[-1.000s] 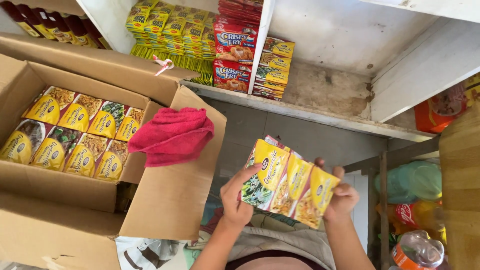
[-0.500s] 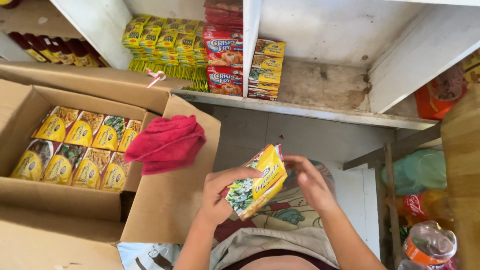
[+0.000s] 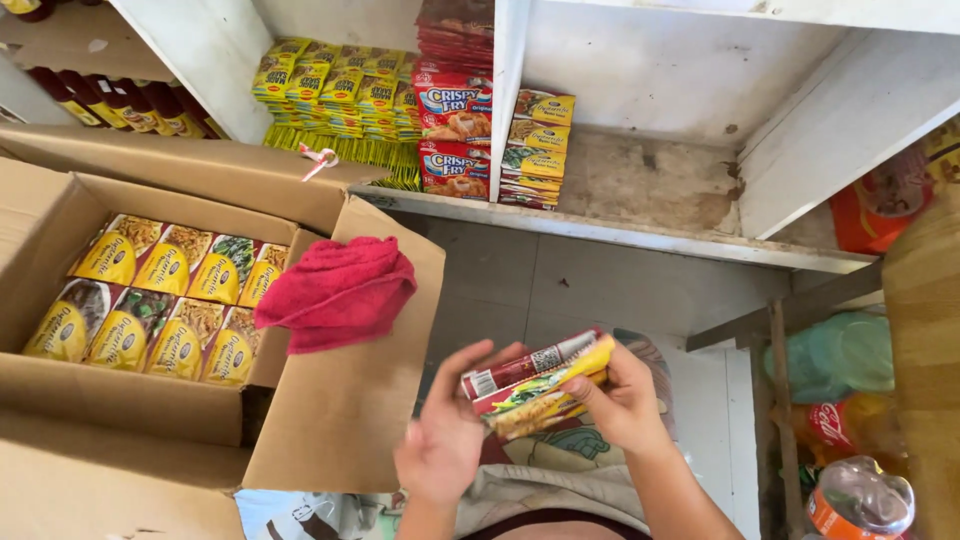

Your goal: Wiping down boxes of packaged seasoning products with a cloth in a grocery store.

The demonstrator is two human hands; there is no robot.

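Stack of sachets (image 3: 540, 385) held mid-air below the shelf (image 3: 620, 235), turned edge-on, so fronts hard to read & count unclear. Right hand (image 3: 625, 405) fingers closed round the stack's right end; left hand (image 3: 445, 440) fingers spread, open, just touching its left end. Wrists cut off at frame bottom. 0.5 s ago left hand gripped the stack face-up; 1 s ago it was fanned out in both hands. Left: cardboard box (image 3: 330, 420) w/ yellow packets (image 3: 160, 300), red cloth (image 3: 340, 290) on its flap.
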